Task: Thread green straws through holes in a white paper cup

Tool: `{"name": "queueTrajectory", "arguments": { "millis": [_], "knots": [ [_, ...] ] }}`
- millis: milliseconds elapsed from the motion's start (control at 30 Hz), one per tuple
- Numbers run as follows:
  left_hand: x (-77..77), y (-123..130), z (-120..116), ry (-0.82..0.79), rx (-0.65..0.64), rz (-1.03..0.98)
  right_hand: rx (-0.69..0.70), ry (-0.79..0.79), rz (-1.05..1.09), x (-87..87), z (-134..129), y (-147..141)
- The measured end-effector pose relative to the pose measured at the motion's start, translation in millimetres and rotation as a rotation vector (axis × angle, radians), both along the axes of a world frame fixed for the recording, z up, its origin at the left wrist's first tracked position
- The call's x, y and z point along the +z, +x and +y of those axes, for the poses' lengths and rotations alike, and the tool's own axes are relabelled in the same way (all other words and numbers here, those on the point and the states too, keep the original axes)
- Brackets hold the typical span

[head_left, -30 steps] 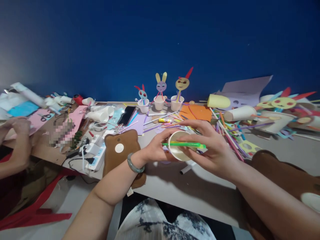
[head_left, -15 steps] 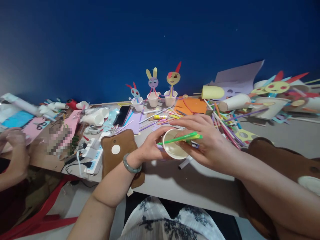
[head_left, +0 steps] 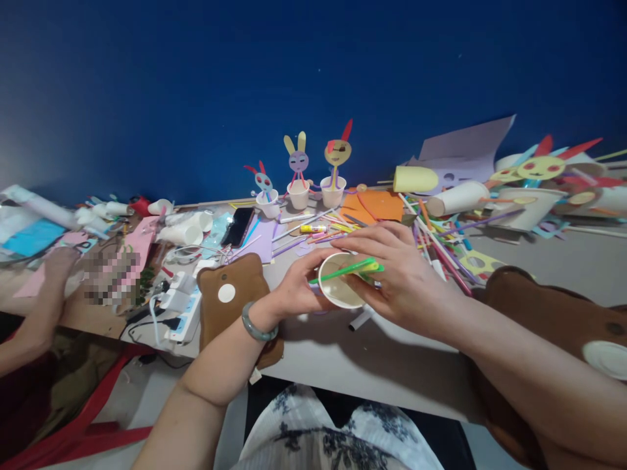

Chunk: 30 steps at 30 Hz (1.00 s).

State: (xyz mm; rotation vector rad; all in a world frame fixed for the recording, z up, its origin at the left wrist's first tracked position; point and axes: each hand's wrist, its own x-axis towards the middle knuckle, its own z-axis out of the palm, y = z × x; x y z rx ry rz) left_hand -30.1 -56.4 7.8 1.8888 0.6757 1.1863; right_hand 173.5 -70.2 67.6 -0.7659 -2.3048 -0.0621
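A white paper cup (head_left: pixel 337 291) is tilted with its mouth toward me, above the near part of the table. My left hand (head_left: pixel 304 282) is closed round its left side. My right hand (head_left: pixel 396 274) is closed on the right side, its thumb reaching into the mouth and its fingers outside. Bright green sticks (head_left: pixel 355 268) lie across the mouth, and a short green end shows left of the rim by my left fingers. My right fingers partly hide the cup's far side. A white paper tube (head_left: pixel 361 318) lies on the table just below the cup.
Three cup figures with paper faces (head_left: pixel 298 163) stand by the blue wall. Coloured sticks (head_left: pixel 448 245) and orange paper (head_left: pixel 376 207) lie beyond my hands. A brown bear-shaped pad (head_left: pixel 232 281), power strip (head_left: pixel 190 313) and phone (head_left: pixel 238 226) are at left. Another person's hand (head_left: pixel 61 264) works farther left.
The green sticks have shifted a little to the left across the cup's mouth. Both my hands stay round the cup. The other person's hand at far left has moved to the right.
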Motion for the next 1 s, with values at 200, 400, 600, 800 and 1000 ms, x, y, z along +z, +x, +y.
{"name": "queueTrajectory", "arguments": {
  "millis": [200, 400, 600, 800, 1000],
  "knots": [
    [0.6, 1, 0, -0.015, -0.008, -0.022, 0.007, -0.017, 0.009, -5.1, 2, -1],
    [-0.6, 4, -2, -0.037, 0.003, -0.032, 0.032, -0.117, 0.016, -7.9, 6, -1],
    [-8.4, 6, 2, -0.115, -0.009, -0.037, 0.034, -0.227, 0.037, -12.7, 10, -4],
    [-11.4, 7, 2, -0.155, -0.006, -0.074, 0.099, -0.364, 0.143, -7.7, 17, -8],
    [-5.6, 3, 6, -0.465, -0.054, -0.386, -0.105, -0.415, 0.384, -8.4, 28, -1]
  ]
}}
